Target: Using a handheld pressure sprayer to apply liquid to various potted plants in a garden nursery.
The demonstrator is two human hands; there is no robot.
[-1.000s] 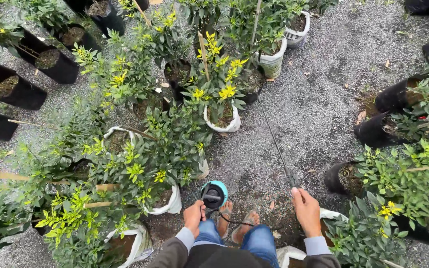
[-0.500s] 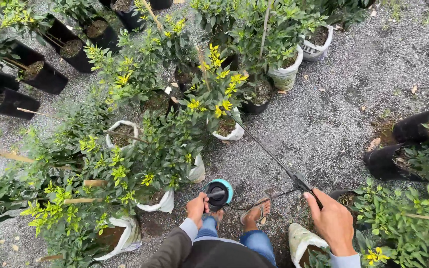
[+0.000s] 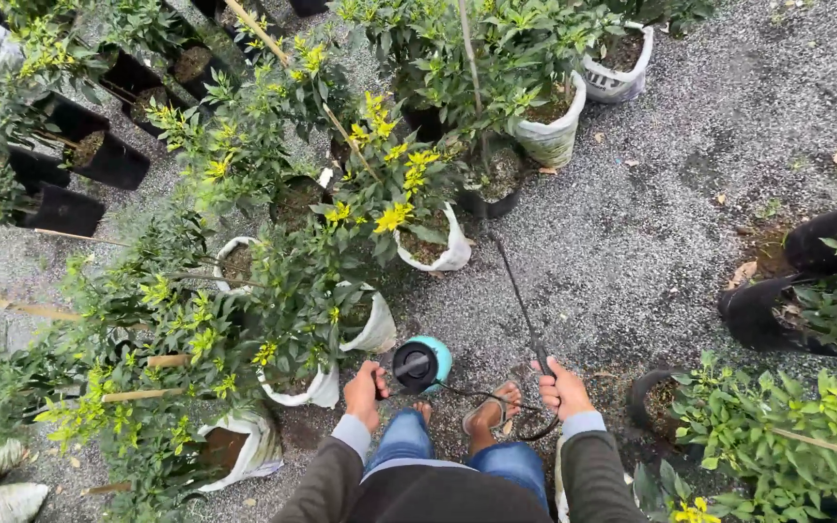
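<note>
My left hand (image 3: 365,390): closed on the handle of the teal sprayer tank (image 3: 423,364) on the gravel by my feet
My right hand (image 3: 564,387): gripping the black spray wand (image 3: 520,305), tip toward white-bagged plants (image 3: 435,242)

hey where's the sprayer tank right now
In the head view, the teal sprayer tank stands on the gravel at bottom centre, just ahead of the person's feet, beside the left hand; the right hand grips the wand.

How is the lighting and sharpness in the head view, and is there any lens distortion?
Head view: soft, even daylight, no hard shadows or glare on the gravel; right hand, spray wand and left hand read sharp; wide-angle lens bends pots and plants outward at the edges.
</note>
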